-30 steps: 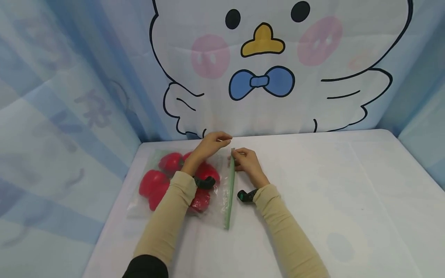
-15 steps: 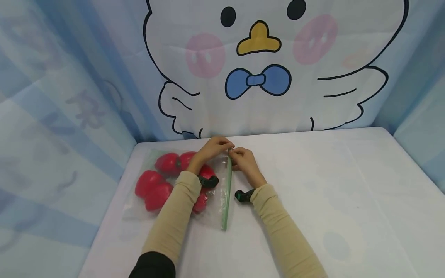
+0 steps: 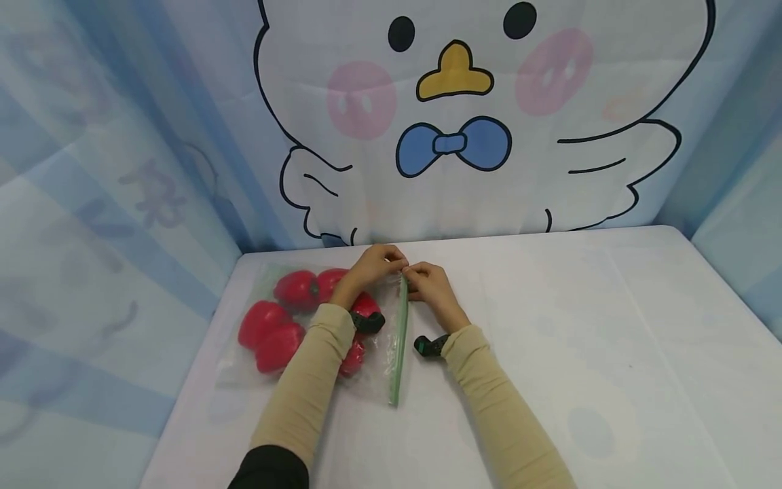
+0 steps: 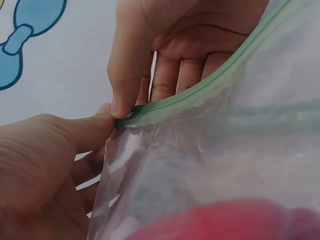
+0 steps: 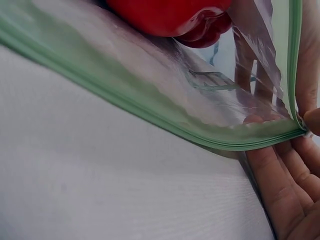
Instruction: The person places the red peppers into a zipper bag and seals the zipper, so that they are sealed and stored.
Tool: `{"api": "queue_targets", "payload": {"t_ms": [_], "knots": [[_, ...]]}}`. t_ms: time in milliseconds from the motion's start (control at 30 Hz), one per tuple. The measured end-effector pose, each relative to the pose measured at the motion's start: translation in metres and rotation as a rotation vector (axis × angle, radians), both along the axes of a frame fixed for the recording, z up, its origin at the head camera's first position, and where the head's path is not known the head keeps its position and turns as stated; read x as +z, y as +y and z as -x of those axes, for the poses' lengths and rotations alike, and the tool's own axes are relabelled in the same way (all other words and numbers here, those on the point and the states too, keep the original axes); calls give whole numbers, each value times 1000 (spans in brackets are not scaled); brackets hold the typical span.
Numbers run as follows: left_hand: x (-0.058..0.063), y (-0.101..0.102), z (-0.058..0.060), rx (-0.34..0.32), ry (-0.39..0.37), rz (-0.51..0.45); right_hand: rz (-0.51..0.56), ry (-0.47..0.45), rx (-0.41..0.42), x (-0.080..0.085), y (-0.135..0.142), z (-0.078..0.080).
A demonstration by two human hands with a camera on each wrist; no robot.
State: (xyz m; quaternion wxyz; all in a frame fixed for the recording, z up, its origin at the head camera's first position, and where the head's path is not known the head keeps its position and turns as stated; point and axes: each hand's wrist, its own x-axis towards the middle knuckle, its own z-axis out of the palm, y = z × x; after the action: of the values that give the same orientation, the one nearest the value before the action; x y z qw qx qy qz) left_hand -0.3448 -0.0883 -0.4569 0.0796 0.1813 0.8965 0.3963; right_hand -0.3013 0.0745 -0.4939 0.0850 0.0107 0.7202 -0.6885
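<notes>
A clear zip bag [image 3: 374, 387] with a green zip strip [image 3: 398, 346] lies on the table, holding several red bell peppers [image 3: 279, 346]. My left hand [image 3: 374, 265] reaches across it and pinches the strip's far corner. Right beside it, my right hand [image 3: 434, 288] pinches the same corner. In the left wrist view the thumb and fingertips of both hands meet at the strip's end. Two green edges [image 5: 225, 144] run apart from that corner in the right wrist view, with a pepper [image 5: 170, 15] behind the plastic.
The white table [image 3: 568, 339] stretches to the right of the bag. A curtain [image 3: 452, 204] printed with a cartoon character hangs along the table's back edge, and blue curtains [image 3: 104, 272] hang at the sides.
My left hand has come down and right onto the bag's far corner, where its fingers now pinch the strip beside my right hand. The right hand has stayed at the corner.
</notes>
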Motion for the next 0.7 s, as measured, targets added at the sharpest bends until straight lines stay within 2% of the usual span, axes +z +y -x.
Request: {"api": "queue_targets", "payload": {"t_ms": [167,367,467,700], "knots": [[-3,0,3,1,3,17,-14,-1,-2,1,0,-2],[0,2,2,-14,-16,33,-37,7,-17,1,0,-7],[1,2,2,0,-20,43,-48,7,-11,2,-2,-11],[1,1,2,-12,-1,31,-70,-2,-24,2,-6,-19]]}}
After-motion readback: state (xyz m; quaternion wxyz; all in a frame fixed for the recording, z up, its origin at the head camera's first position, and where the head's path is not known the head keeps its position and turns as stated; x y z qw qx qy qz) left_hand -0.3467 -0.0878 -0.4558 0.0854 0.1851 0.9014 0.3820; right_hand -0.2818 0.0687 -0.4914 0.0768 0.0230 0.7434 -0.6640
